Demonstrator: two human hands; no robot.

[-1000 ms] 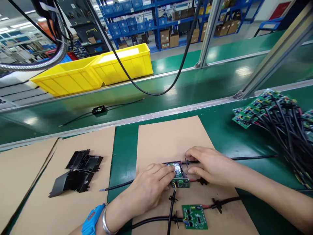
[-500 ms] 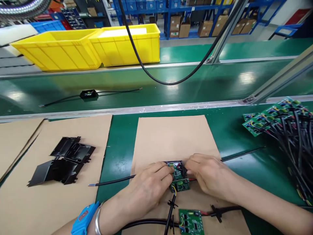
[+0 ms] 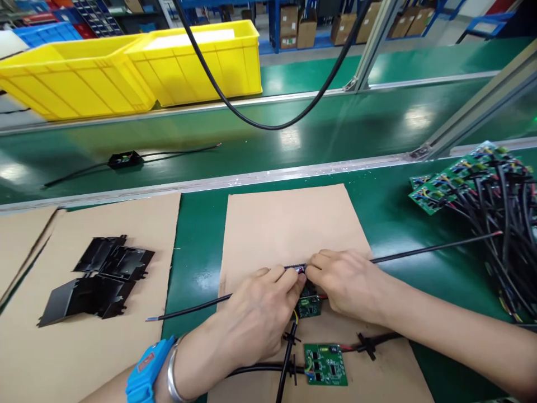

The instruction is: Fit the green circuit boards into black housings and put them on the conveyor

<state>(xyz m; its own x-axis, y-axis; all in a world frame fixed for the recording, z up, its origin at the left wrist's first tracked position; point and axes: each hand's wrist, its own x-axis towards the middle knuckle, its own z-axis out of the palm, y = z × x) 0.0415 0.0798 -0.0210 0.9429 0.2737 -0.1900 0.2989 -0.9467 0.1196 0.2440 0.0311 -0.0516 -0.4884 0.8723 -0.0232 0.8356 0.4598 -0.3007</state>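
Observation:
My left hand (image 3: 255,313) and my right hand (image 3: 348,285) meet over a small black housing (image 3: 298,270) with a green circuit board (image 3: 309,307) in it, on a brown cardboard sheet (image 3: 289,229). Both hands press on it with their fingertips, and most of it is hidden under them. Black cables run out of it to the left (image 3: 188,309) and to the right (image 3: 436,246). A second green board (image 3: 325,365) with black cables lies just below my hands. A blue wrist strap (image 3: 145,372) and a metal bangle sit on my left wrist.
Several black plastic housing parts (image 3: 96,277) lie on another cardboard sheet (image 3: 84,336) at the left. A pile of green boards with black cables (image 3: 482,190) fills the right. Beyond a metal rail, a green conveyor belt (image 3: 251,140) carries a black unit (image 3: 123,160). Yellow bins (image 3: 138,67) stand behind.
Both hands have closed in over the housing and now cover most of the board. The cable on the right has swung upward. The view has tilted down a little.

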